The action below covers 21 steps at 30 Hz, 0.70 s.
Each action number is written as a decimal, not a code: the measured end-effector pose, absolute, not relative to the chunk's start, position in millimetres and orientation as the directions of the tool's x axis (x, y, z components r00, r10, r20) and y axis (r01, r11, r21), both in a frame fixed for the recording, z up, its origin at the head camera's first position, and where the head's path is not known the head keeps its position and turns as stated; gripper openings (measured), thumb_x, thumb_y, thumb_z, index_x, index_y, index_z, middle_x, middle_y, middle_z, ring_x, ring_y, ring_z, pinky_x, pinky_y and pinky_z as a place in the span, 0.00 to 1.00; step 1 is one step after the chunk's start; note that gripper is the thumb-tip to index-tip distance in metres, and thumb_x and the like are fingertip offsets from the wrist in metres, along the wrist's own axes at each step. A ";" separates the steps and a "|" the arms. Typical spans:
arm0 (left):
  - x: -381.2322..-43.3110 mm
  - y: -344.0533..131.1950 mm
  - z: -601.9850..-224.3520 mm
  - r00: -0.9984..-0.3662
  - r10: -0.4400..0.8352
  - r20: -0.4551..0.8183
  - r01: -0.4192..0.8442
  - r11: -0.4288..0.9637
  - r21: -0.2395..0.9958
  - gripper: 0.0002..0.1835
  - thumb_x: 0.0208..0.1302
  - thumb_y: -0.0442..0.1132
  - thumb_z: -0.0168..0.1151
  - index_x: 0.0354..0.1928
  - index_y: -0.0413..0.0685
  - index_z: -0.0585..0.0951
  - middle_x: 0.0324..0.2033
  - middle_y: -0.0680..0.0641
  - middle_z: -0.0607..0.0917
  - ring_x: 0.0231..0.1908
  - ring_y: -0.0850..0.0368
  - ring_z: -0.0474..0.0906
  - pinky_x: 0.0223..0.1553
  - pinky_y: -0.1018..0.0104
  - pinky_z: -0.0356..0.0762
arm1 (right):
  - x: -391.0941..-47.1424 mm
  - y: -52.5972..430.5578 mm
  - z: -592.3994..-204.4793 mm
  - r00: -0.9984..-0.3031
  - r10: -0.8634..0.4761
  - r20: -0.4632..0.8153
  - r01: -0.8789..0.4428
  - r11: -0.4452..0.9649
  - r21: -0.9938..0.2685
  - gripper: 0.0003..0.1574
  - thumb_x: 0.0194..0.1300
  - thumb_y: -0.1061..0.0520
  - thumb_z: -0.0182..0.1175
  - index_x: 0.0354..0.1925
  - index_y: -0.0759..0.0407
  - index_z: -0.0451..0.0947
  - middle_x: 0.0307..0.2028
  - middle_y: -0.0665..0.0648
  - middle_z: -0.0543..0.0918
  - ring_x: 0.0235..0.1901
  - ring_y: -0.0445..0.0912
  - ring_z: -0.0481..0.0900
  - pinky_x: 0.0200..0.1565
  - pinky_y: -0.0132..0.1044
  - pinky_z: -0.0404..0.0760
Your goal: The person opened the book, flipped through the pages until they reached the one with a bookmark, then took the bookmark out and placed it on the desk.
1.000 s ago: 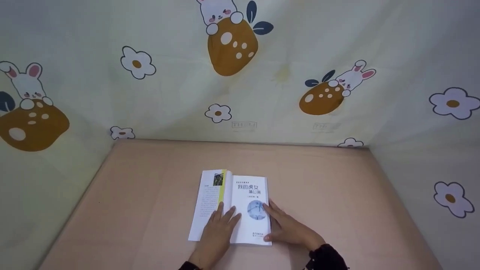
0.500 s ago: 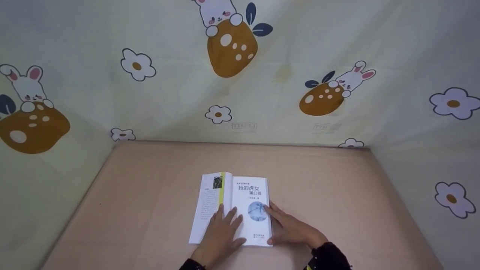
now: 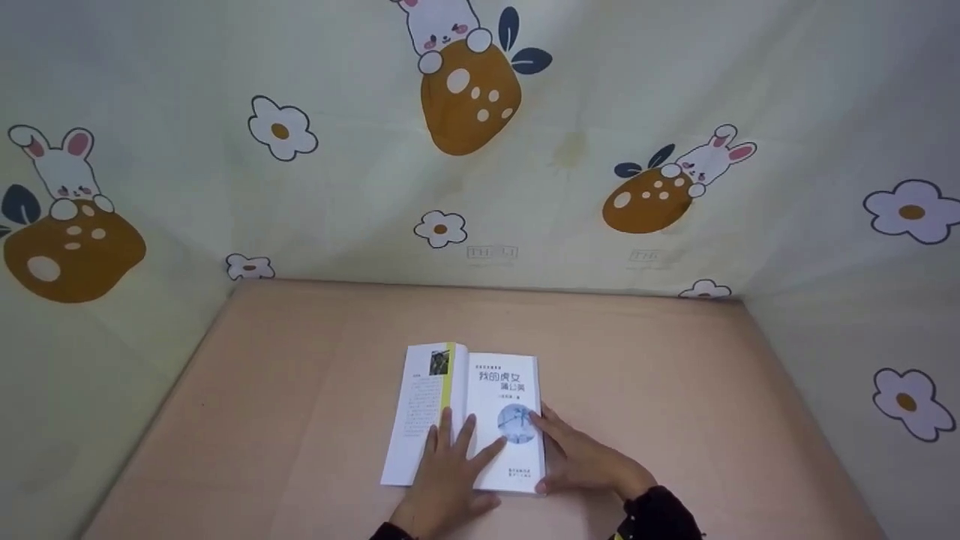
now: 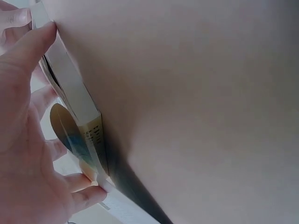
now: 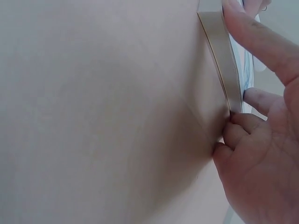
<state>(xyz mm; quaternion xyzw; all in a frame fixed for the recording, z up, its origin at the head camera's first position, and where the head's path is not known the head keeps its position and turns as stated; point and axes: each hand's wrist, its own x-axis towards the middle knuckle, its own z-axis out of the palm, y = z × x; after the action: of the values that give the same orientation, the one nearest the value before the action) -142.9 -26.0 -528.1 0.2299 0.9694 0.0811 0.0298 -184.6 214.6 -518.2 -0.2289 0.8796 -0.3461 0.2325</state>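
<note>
A paperback book (image 3: 487, 397) lies spread at its front, the title page on the right. On the left, the inside cover flap (image 3: 420, 390) carries a small photo, text and a yellow strip. My left hand (image 3: 442, 472) lies with fingers spread across the fold, index fingertip near the blue round picture (image 3: 516, 424). Its thumb is by the book's bottom edge, and the left wrist view shows the page block (image 4: 77, 88) there. My right hand (image 3: 589, 457) holds the right edge, index finger on the page and thumb at the lower corner; the other fingers (image 5: 240, 130) curl beside the fore-edge (image 5: 223, 56).
The book lies on a pinkish-beige table surface (image 3: 675, 360). Pale cloth walls (image 3: 562, 210) printed with rabbits and flowers enclose its back and both sides. Dark sleeve cuffs (image 3: 656, 514) show at the wrists.
My left hand has spread its fingers wider, the index finger moving right over the title page and the thumb coming into view. My right thumb has slid slightly down to the corner. The book stays open.
</note>
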 end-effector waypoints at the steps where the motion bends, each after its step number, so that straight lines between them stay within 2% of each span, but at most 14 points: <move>1: -143.1 -25.9 -528.4 -0.893 0.449 -0.022 0.439 0.882 0.172 0.39 0.50 0.68 0.59 0.66 0.72 0.64 0.68 0.40 0.62 0.66 0.26 0.48 0.63 0.36 0.56 | -184.4 214.5 -518.1 -0.789 -0.562 -0.248 -0.243 0.656 -0.714 0.66 0.47 0.42 0.71 0.72 0.62 0.44 0.72 0.68 0.38 0.70 0.65 0.42 0.65 0.63 0.51; 12: -145.5 -26.2 -529.2 -0.898 0.440 -0.013 0.427 0.879 0.213 0.39 0.50 0.72 0.55 0.65 0.72 0.66 0.68 0.40 0.61 0.67 0.26 0.47 0.63 0.35 0.54 | -185.0 210.5 -520.0 -0.815 -0.531 -0.232 -0.224 0.659 -0.718 0.66 0.46 0.40 0.70 0.72 0.62 0.46 0.73 0.66 0.38 0.70 0.64 0.41 0.66 0.62 0.50; 21: -147.6 -26.3 -534.5 -0.889 0.450 0.083 0.458 0.874 0.161 0.34 0.54 0.73 0.45 0.61 0.70 0.72 0.64 0.39 0.68 0.64 0.26 0.56 0.58 0.36 0.62 | -180.9 205.8 -521.6 -0.862 -0.461 -0.210 -0.198 0.688 -0.698 0.61 0.46 0.36 0.68 0.68 0.63 0.55 0.72 0.64 0.45 0.70 0.63 0.49 0.66 0.59 0.54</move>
<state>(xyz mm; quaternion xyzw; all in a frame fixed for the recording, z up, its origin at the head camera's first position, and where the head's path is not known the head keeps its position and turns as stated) -147.6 -26.3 -534.5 0.2346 0.9678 0.0882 -0.0216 -180.9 205.8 -521.6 -0.1833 0.8993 -0.3496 0.1881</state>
